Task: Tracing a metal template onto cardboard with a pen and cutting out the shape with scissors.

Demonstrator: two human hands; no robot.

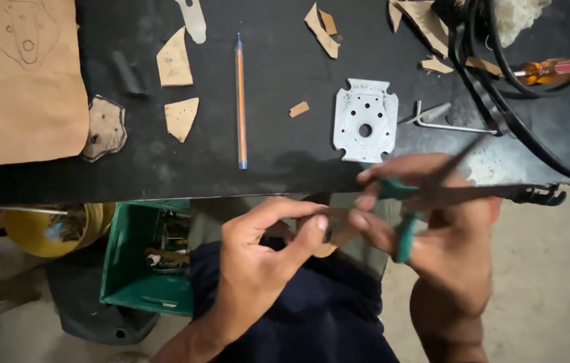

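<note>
My left hand [261, 259] pinches a small brown paper cutout [334, 232] between thumb and forefinger, in front of the black table's edge. My right hand [443, 232] grips green-handled scissors [402, 215], with the dark blades pointing up and right toward the table. The scissors sit right beside the cutout; the motion blur hides whether the blades touch it. On the table just above my hands lies a flat metal plate [365, 121] with several holes.
On the black table [271, 87]: an orange pen [240, 101], brown paper scraps [176, 60], a large brown sheet [22, 81] with a drawn outline, a worn gasket [104, 128], an L-shaped key [443, 121], a screwdriver [544, 69], black cables [500, 74]. Below: green crate [133, 262], yellow bucket [49, 228].
</note>
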